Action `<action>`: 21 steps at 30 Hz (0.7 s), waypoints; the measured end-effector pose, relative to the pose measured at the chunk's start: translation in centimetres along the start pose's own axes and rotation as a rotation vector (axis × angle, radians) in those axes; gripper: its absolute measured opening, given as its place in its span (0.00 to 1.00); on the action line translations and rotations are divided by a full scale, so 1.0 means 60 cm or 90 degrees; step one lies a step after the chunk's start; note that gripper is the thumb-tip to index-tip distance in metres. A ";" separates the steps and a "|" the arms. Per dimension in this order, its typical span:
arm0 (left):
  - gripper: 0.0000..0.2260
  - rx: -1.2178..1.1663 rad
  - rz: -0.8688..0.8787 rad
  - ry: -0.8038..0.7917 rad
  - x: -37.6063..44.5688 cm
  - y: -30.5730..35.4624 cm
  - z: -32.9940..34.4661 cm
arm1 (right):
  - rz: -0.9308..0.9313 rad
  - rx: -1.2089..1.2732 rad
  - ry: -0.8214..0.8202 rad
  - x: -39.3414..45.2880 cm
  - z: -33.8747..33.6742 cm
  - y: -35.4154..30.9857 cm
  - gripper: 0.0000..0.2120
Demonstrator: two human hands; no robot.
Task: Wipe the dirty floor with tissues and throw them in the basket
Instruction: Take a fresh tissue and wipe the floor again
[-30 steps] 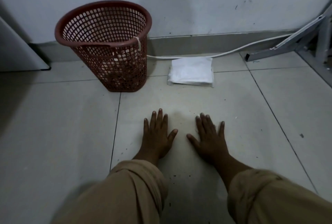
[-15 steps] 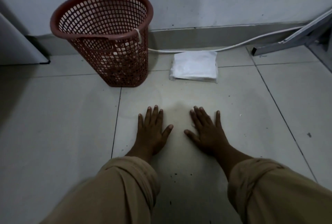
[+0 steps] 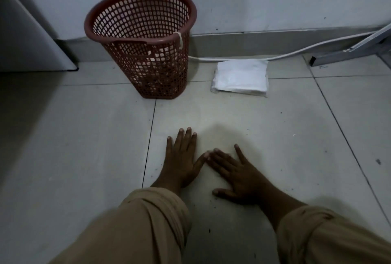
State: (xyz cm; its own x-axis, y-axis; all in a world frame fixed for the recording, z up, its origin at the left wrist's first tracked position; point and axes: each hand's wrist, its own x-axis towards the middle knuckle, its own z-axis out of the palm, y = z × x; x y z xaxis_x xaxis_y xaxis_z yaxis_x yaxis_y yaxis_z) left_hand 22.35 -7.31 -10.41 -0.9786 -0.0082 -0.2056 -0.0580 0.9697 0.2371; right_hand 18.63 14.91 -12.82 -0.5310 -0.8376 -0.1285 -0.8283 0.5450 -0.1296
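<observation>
A red mesh basket (image 3: 146, 56) stands by the wall at upper left, with pale crumpled paper visible through its lower holes. A white pack of tissues (image 3: 241, 78) lies flat on the floor to its right. My left hand (image 3: 182, 158) lies palm down on the tile with straight fingers. My right hand (image 3: 237, 172) rests flat beside it, turned inward, its fingertips almost touching the left thumb. Both hands hold nothing. Small dark specks of dirt (image 3: 211, 202) dot the pale tiled floor (image 3: 275, 136) around and below my hands.
A white cable (image 3: 296, 53) runs along the skirting behind the tissue pack. A grey metal frame leg (image 3: 349, 52) lies at the far right. A white cabinet side (image 3: 27, 37) stands at the left. My tan sleeves fill the bottom of the view.
My right hand has slid left and turned inward, bringing its fingertips close to my left thumb. The view has shifted, so basket and tissue pack sit further right and higher.
</observation>
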 end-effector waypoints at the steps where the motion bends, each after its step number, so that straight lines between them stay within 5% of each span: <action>1: 0.38 -0.008 0.001 -0.004 -0.003 0.013 0.003 | 0.040 -0.004 0.003 -0.015 -0.003 0.014 0.40; 8: 0.34 -0.040 0.063 -0.018 -0.008 0.118 0.035 | 0.389 0.080 0.019 -0.030 -0.010 -0.047 0.39; 14: 0.38 -0.021 0.128 -0.035 -0.009 0.150 0.050 | 0.153 0.057 0.008 -0.105 0.005 -0.069 0.36; 21: 0.42 -0.023 0.108 -0.055 -0.005 0.151 0.064 | 0.624 0.135 0.049 -0.168 0.003 -0.024 0.41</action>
State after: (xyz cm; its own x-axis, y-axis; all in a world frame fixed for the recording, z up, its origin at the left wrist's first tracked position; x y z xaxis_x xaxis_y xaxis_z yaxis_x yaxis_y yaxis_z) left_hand 22.85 2.41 -11.82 -0.9544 0.1774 -0.2400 0.0983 0.9461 0.3085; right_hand 25.24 22.59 -11.51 -0.9779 -0.0122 -0.2088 0.0249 0.9845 -0.1738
